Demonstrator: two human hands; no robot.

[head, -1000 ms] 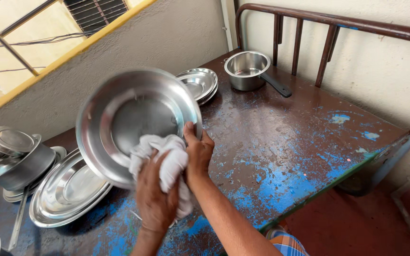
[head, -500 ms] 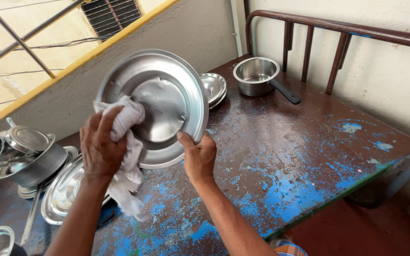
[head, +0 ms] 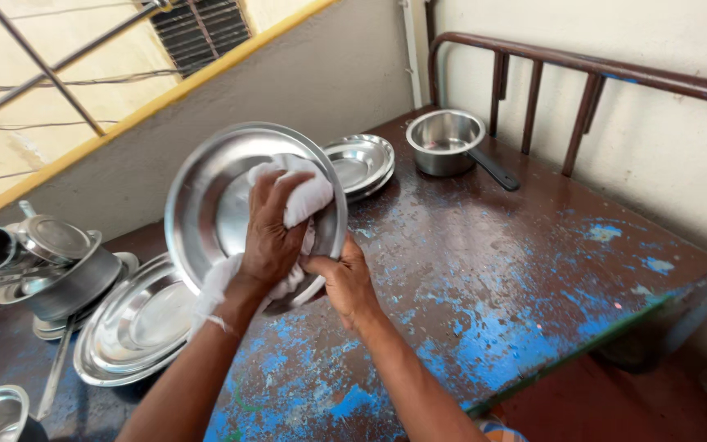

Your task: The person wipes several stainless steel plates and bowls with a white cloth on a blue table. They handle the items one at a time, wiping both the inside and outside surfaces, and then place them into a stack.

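Observation:
A large round steel plate (head: 206,196) is held upright on its edge over the worn metal table (head: 493,270). My right hand (head: 344,282) grips the plate's lower right rim. My left hand (head: 270,233) presses a white cloth (head: 304,196) against the plate's inner face; the cloth's tail hangs down over my left wrist. The hand and cloth cover much of the plate's middle.
A stack of steel plates (head: 128,323) lies at the left, beside a pile of pots, lids and a cup (head: 42,262). Smaller plates (head: 362,164) and a handled saucepan (head: 448,143) stand at the back. A metal rail (head: 583,74) runs along the right.
My left hand with the cloth has moved from the plate's left rim to its middle right. The plate has tipped more upright. My right hand stays on the lower rim.

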